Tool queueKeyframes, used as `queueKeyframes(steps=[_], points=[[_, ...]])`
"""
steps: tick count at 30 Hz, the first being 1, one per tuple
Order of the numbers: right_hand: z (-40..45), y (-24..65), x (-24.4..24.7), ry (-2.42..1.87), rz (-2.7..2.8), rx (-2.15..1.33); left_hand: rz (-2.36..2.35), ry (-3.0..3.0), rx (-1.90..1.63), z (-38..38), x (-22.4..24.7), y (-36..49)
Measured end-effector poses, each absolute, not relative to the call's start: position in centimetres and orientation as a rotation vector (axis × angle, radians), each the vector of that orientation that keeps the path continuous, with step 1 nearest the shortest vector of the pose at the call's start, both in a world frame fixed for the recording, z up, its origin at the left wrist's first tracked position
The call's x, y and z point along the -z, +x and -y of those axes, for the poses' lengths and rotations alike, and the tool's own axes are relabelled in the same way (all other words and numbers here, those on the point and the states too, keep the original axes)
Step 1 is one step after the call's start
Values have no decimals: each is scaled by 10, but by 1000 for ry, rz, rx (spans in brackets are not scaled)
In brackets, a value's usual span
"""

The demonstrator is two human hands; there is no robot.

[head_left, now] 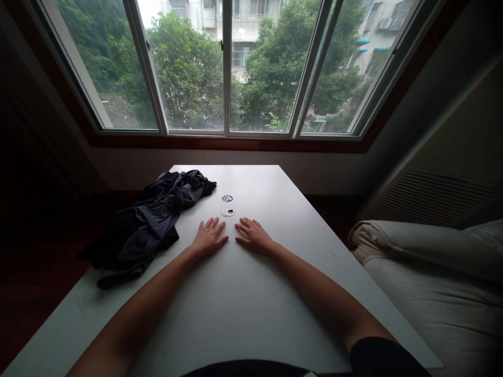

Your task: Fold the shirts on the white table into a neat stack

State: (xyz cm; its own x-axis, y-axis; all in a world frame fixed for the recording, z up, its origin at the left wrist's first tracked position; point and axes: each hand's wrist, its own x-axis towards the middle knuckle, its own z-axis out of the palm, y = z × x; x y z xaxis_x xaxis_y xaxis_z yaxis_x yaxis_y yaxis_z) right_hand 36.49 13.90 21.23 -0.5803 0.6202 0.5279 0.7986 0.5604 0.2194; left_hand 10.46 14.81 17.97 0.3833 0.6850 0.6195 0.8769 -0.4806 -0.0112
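Note:
Palm down on the white table (251, 309), my left hand (209, 237) has its fingers spread and holds nothing. My right hand (253, 234) lies flat a little to the right of it, also with fingers apart and nothing in them. Just beyond my fingertips is a round disc (225, 212) with a dark spot. A second round piece (227, 198), patterned dark and light, lies behind it; I cannot tell what either is. To the left of my left hand is a crumpled heap of dark clothes (157, 214), apart from the hand.
The clothes hang partly over the table's left edge. Beyond the far edge is a wall with a wide sliding window (227, 68), trees outside. A pale padded sofa (432, 283) stands along the right side, near a slatted vent panel (428, 196).

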Motion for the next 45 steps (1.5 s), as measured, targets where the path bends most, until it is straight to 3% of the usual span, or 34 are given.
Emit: queueKeyframes(steps=[45], points=[[-139,365,-211,-1153,2411,646,1181,-2402,765,-152,-179,89]])
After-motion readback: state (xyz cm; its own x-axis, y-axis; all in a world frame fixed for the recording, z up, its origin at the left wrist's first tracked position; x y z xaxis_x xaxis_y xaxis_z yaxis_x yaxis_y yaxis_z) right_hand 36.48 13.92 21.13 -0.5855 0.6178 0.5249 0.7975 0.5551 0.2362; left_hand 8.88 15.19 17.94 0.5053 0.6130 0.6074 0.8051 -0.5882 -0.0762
